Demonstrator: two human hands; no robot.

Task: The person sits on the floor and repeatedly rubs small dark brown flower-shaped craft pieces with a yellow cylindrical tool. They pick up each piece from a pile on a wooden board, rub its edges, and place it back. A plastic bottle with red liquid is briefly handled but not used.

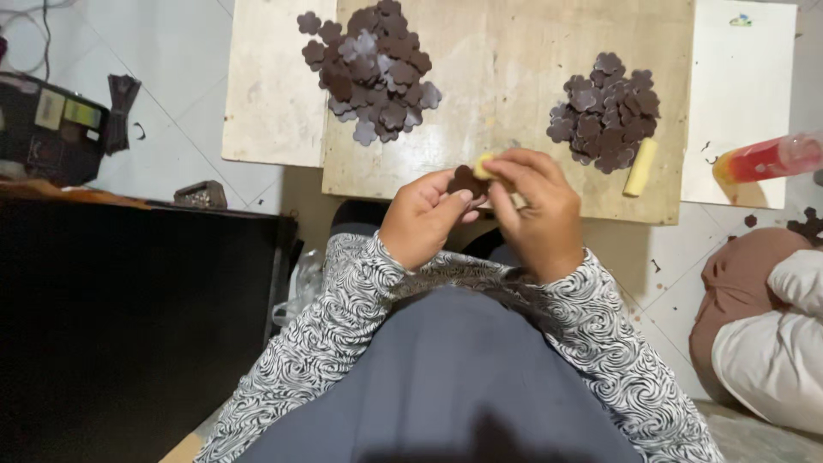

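Patterned sleeves frame both hands above a wooden board bearing two piles of dark flower cutouts (one per side). Left hand pinches one dark cutout; right hand pinches a small yellow stick against it.

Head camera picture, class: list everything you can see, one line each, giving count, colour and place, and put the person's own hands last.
Board: one, pale wood, on the floor ahead of the person.
Left pile: one heap of dark brown flower-shaped cutouts, board's upper left.
Right pile: one smaller heap, same cutouts, board's right.
Stick: one, pale yellow, beside the right pile.
Bottle: one, red and clear, lying at the right edge.
Dark box: one, black, far left.
Other person: one, brown and white clothing, lower right.
Left hand: holds a dark cutout.
Right hand: pinches a small yellow piece against that cutout.
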